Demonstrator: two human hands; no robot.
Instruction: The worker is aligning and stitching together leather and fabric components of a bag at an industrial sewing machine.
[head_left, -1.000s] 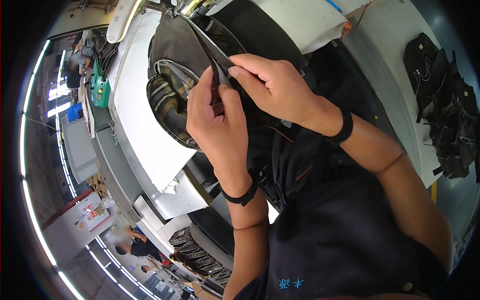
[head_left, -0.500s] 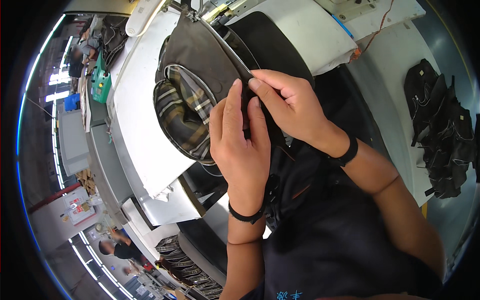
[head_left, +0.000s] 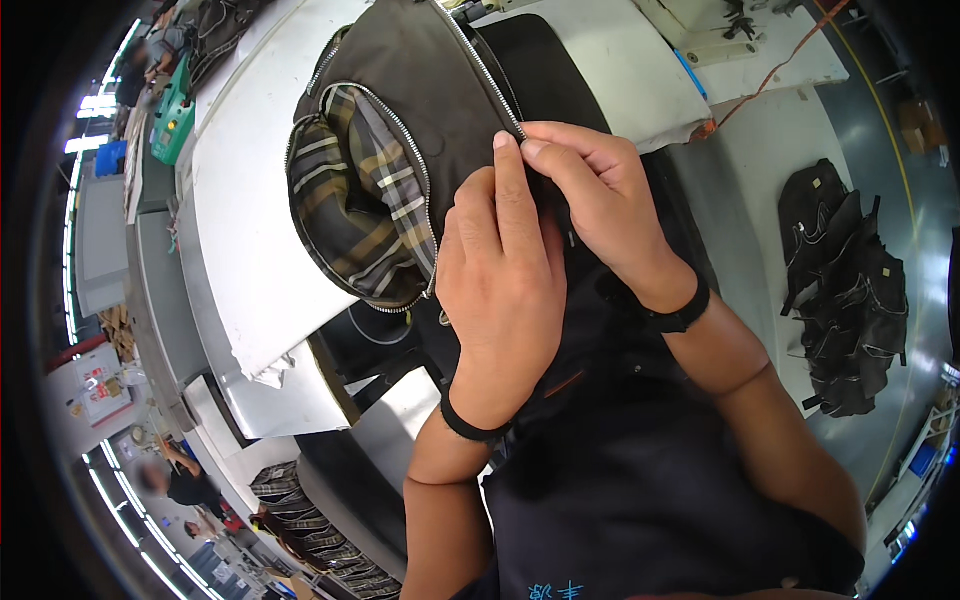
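While the dark bag [head_left: 440,70] lies across the white desk [head_left: 235,220], its lower end reaching past the near edge, both hands are at the long silver zip [head_left: 478,62] on its right side. The right hand [head_left: 605,205] pinches the zip edge between thumb and forefinger, and a black band [head_left: 685,312] circles its wrist. The left hand [head_left: 505,265] has its fingers stretched along the cloth, one fingertip just beside the right thumb; its own thumb is hidden, so I cannot tell whether it grips anything. Left of it, a curved zip [head_left: 426,175] stands open, showing plaid lining [head_left: 325,175]. A black panel [head_left: 550,75] lies right of the bag, and farther right dark bags [head_left: 845,300] are heaped on a pale surface [head_left: 765,190], near its right edge
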